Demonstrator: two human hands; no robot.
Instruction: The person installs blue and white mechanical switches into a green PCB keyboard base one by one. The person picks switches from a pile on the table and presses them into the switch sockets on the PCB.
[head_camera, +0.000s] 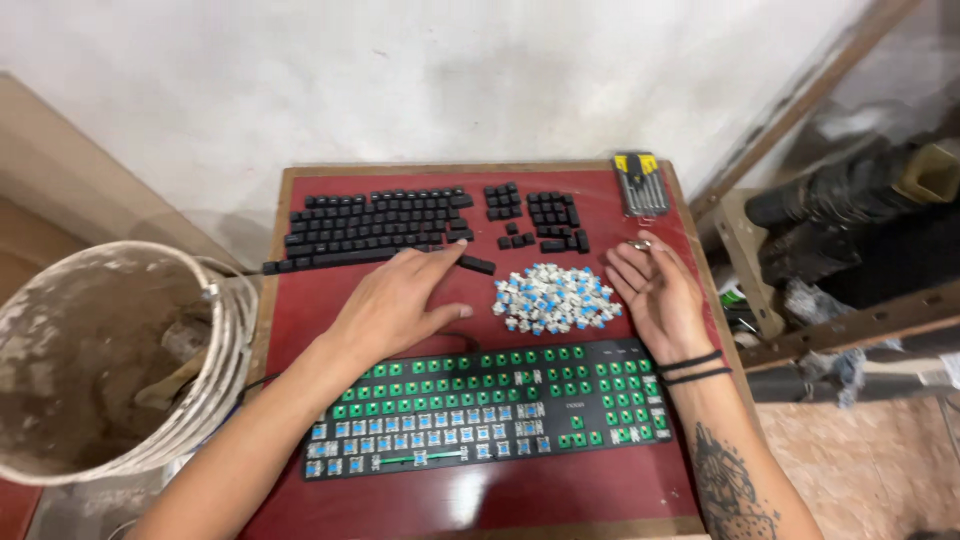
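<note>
Left hand (400, 300) flat on the red table (590, 480), fingers spread and released, tips touching the long black keycap (470, 262) at 12 o'clock. Right hand (660, 295) palm-up, loosely cupping a small metal bit (640, 244) (kind unclear). Loose switches (556, 298) heaped between, stripped keyboard (490, 410) at 6 o'clock, handy for both.

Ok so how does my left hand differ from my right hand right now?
The left hand lies palm down, fingers spread, its fingertips at the black keycaps. The right hand is turned palm up beside the pile of loose switches, with a small metal piece at its fingertips and dark bands at the wrist. Both rest on the red table above the keyboard.
</note>
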